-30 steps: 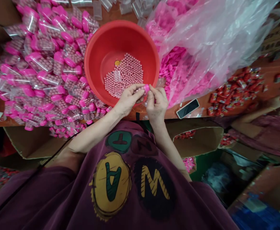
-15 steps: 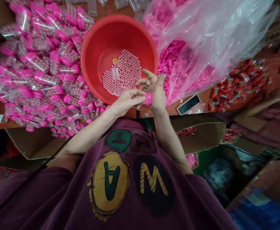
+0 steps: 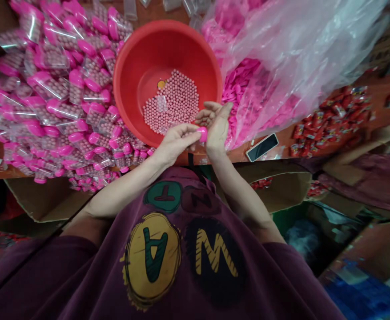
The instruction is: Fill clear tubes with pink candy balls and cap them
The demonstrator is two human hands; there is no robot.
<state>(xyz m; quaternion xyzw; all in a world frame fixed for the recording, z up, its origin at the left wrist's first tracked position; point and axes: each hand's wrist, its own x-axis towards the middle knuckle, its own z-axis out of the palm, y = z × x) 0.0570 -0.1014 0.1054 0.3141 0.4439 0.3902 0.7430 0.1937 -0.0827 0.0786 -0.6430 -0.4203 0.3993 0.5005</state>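
Note:
My left hand [image 3: 176,141] is closed around a small clear container with a pink cap [image 3: 203,134], held just in front of the red bowl [image 3: 138,49]. My right hand [image 3: 216,124] is open, fingers stretched, with its palm pressed against the pink cap. The bowl holds a layer of small pink beads [image 3: 174,104] and a clear container lying among them. To the left lies a large heap of filled clear containers with pink caps [image 3: 54,102].
A clear plastic bag of pink caps [image 3: 264,66] spreads on the right. A phone [image 3: 262,147] lies on the table edge, red packets [image 3: 331,115] beyond it. Cardboard boxes [image 3: 281,186] sit below the table. Another person's arm [image 3: 364,151] shows at far right.
My right hand went from pinching the pink cap to an open palm pushed against it. The left hand kept holding the container in about the same place.

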